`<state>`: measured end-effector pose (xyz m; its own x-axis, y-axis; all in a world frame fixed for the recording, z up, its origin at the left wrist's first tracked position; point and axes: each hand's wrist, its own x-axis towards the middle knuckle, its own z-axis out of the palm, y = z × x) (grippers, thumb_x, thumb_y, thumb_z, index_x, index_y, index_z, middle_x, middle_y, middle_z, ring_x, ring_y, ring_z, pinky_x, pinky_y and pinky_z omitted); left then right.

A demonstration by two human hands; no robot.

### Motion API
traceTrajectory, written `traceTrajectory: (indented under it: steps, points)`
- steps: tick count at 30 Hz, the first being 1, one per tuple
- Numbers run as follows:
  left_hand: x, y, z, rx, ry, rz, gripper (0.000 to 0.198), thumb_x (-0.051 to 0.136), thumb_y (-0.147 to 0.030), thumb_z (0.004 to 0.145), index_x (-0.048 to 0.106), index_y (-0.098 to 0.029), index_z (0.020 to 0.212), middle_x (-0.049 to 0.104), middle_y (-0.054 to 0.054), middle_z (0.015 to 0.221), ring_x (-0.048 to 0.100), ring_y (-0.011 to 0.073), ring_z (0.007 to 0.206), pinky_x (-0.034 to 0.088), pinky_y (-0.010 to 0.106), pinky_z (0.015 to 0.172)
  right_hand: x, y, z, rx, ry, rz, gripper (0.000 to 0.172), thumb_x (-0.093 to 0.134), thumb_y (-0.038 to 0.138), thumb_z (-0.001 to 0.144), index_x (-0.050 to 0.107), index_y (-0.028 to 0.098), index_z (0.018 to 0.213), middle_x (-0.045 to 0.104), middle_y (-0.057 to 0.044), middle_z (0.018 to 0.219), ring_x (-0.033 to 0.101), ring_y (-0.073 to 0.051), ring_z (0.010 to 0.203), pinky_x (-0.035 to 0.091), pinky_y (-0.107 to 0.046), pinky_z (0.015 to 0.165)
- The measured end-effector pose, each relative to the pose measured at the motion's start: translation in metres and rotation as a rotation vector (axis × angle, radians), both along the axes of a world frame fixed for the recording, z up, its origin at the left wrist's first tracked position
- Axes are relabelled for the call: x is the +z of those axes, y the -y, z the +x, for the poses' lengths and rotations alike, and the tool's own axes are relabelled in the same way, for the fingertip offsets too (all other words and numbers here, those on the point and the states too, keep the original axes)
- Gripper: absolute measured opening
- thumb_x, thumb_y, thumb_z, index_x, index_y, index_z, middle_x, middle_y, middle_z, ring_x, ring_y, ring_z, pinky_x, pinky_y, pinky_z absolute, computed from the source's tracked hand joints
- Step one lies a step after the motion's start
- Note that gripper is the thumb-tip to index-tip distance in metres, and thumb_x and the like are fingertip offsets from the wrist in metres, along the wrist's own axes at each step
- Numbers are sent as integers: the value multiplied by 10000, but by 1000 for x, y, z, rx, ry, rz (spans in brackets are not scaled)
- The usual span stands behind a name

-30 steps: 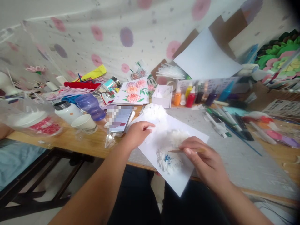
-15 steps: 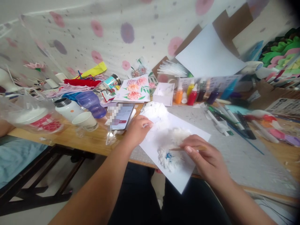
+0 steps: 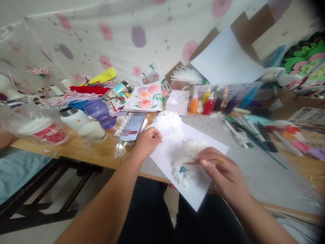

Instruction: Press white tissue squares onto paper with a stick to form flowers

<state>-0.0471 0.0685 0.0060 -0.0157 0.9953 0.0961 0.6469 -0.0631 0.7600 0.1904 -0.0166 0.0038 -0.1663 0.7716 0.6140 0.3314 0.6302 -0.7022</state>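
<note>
My right hand (image 3: 220,169) grips a thin wooden stick (image 3: 190,163), its tip over a ruffled white paper flower (image 3: 186,174) with a blue centre. A second fluffy white flower (image 3: 194,147) lies just beyond it. Both rest on a white sheet of paper (image 3: 198,200) that overhangs the table's front edge. My left hand (image 3: 148,140) has its fingertips pinched together at the sheet's left side; whatever is between them is too small to make out. Close by these fingertips sits a heap of white paper pieces (image 3: 169,122).
To the left are a phone (image 3: 129,127), a paper cup (image 3: 92,131), an open white bottle (image 3: 73,118) and a bagged tub (image 3: 43,127). Behind stand a white box (image 3: 177,103) and paint bottles (image 3: 208,104). Pens (image 3: 237,132) lie to the right on a grey mat (image 3: 254,166).
My left hand has drawn slightly left and down, away from the heap, with its fingers curled tighter. The right hand and its stick look almost still.
</note>
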Motion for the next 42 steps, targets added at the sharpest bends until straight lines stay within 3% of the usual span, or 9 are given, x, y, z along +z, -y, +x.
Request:
traceTrajectory:
  steps: [3,7,9,12,15,19,23,29,42]
  points:
    - [3,1,1,-37,-66,68,71,597,-234,762,627,-203,706,652,11,765,622,189,781,484,309,712,0,0,0,-1,15,-1,146,559,181,880,674,231,806,715,-16,781,663,-176,762,520,-331,685]
    - [9,4,4,-70,-116,194,73,613,-219,769,658,-209,712,580,49,1177,539,230,1123,428,366,939,1,0,0,-6,16,8,152,555,198,886,676,235,803,722,-22,787,669,-188,769,521,-340,687]
    - [14,7,6,-77,-127,235,89,606,-211,786,673,-220,727,522,46,1248,493,233,1188,380,382,1006,1,0,0,-13,19,8,156,550,208,890,675,234,802,722,-27,783,669,-191,757,521,-345,675]
    - [23,15,11,-63,-151,317,99,608,-188,787,682,-219,730,539,53,1132,516,226,1124,373,380,1006,2,0,0,-16,21,17,149,558,203,882,671,235,791,721,-25,773,667,-187,747,517,-343,667]
    - [31,29,16,-64,-162,359,110,597,-173,796,688,-217,752,577,27,895,565,192,926,432,338,894,3,0,0,18,2,5,167,557,194,879,654,238,750,720,-19,768,664,-184,740,514,-350,676]
    - [36,51,22,-178,-14,234,94,591,-211,822,682,-210,796,622,-5,776,573,151,758,450,269,700,3,0,-1,59,-18,-29,197,545,204,886,633,235,712,702,-18,735,643,-176,708,501,-345,658]
    - [34,65,26,-305,229,-8,83,607,-264,823,662,-206,799,639,-8,755,584,142,709,460,258,637,1,-1,-1,62,71,-34,173,545,186,888,653,237,763,690,-16,747,621,-168,721,475,-350,679]
    - [24,74,36,-300,393,-172,95,637,-267,790,590,-194,752,570,-29,677,547,110,617,446,226,552,0,-1,0,124,97,-37,201,536,188,891,626,243,720,668,6,714,594,-161,697,440,-378,728]
    - [18,81,49,-305,271,-306,190,618,-336,784,553,-195,674,510,-52,590,519,95,519,395,186,440,1,-1,1,115,70,-31,219,540,172,875,567,230,665,626,13,655,564,-156,648,420,-387,713]
